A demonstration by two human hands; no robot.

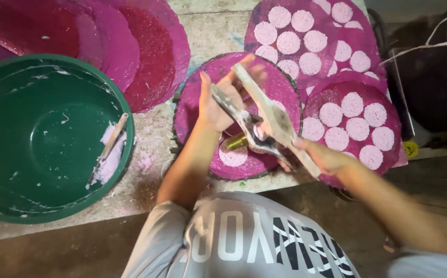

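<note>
Head view, looking down over the counter (151, 139). Holding two flat paste-smeared sticks crossed above the centre round pink tray (192, 103): left hand (217, 105) closed loosely on the upper end of the grey stick (244, 121), fingers partly spread; right hand (326, 157) clenched on the lower end of the pale stick (264, 100). Appears to be scraping one blade against the other. To do this well, probably: keep the crossing point over the tray so drips land there, draw the blades flat against each other, hold both wrists steady, and stay clear of the finished discs to the right. Counted: sticks in hand, two; a third stick (111, 141) leaning in the green basin (7, 206), resting in a smear of pale pink paste (111, 159). Basins, one. Centre tray: one pale disc (233, 155) seen, perhaps more hidden under the sticks; one small brass-coloured cylinder (236, 140) beside it. Right tray (319, 92): seven discs. Upper right tray (257, 18): at least twelve discs, some cut off by the frame edge. Overlapping empty pink trays (156, 56) at upper left: at least four, exact count unclear.
</note>
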